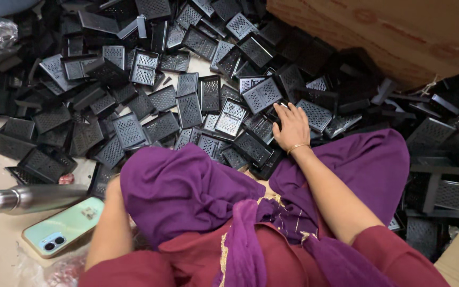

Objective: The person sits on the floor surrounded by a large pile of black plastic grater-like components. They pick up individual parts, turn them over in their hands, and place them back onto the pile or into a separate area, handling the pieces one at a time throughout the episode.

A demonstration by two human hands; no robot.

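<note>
Hands apart: right hand [291,126] flat atop black mesh trays [229,118], left hand hidden under purple cloth [184,188].

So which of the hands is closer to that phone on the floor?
The left. The left hand is hidden behind the purple cloth, its forearm right beside the phone. The right hand rests on the black parts, far across.

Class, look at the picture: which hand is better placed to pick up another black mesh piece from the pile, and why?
Probably the right hand: it already rests on the black mesh pieces, fingers spread. The left hand is hidden behind purple cloth.
</note>
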